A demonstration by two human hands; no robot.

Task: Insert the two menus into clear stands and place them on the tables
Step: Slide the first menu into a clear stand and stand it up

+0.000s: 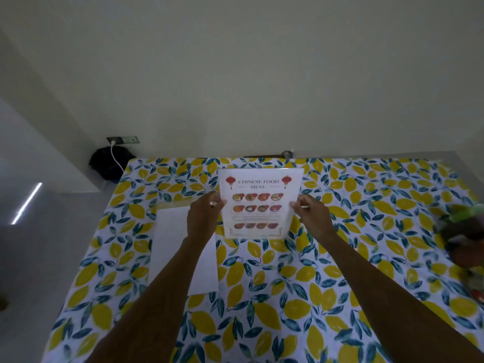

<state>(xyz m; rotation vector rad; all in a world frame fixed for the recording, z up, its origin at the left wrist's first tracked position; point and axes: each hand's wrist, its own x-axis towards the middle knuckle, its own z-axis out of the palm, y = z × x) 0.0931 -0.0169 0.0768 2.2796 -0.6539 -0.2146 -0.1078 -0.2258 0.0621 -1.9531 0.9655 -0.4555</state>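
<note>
A printed "Chinese Food Menu" (pixel 259 203) stands upright above the table's far middle, apparently inside a clear stand whose glossy edges show around it. My left hand (pixel 204 218) pinches its left edge and my right hand (pixel 313 218) pinches its right edge. A second white sheet (pixel 180 247) lies flat on the cloth to the left, blank side up, partly under my left forearm. A clear stand (pixel 172 204) seems to lie at that sheet's far end, hard to make out.
The table wears a lemon-print cloth (pixel 275 297) and abuts the pale wall. Blurred colourful items (pixel 466 239) sit at the right edge. A dark bag (pixel 110 163) and a wall socket with a white cable (pixel 116 155) are beyond the far left corner.
</note>
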